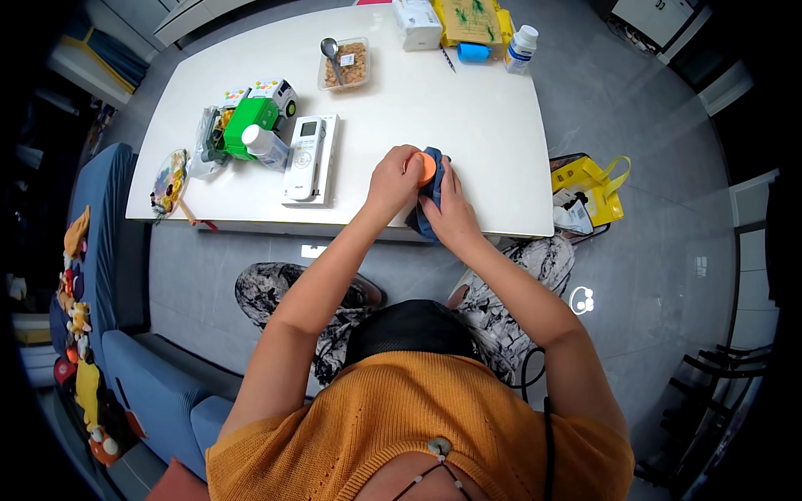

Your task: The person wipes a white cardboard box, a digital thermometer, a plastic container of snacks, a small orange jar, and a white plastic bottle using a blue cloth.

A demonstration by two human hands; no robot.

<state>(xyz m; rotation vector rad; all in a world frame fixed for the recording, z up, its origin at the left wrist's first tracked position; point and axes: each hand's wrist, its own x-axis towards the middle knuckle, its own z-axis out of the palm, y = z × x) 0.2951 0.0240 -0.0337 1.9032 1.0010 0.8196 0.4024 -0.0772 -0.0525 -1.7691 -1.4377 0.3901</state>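
Note:
Near the front edge of the white table [468,108], both my hands meet over a dark blue cloth [433,209]. My left hand [391,179] is closed around an orange, round, cap-like object [427,169], with the thumb lying along its near side. My right hand [452,213] presses the cloth against that object from the right, fingers curved round the fabric. Part of the cloth hangs down at the table edge between my wrists. Most of the orange object is hidden by my fingers and the cloth, so its exact kind is unclear.
Left of my hands lie a white remote control [307,159] on a white box, a white bottle [266,147] and a green toy truck [251,123]. Farther back stand a food tub [357,75] with a spoon and another bottle [521,50]. A yellow bag [597,188] sits right of the table.

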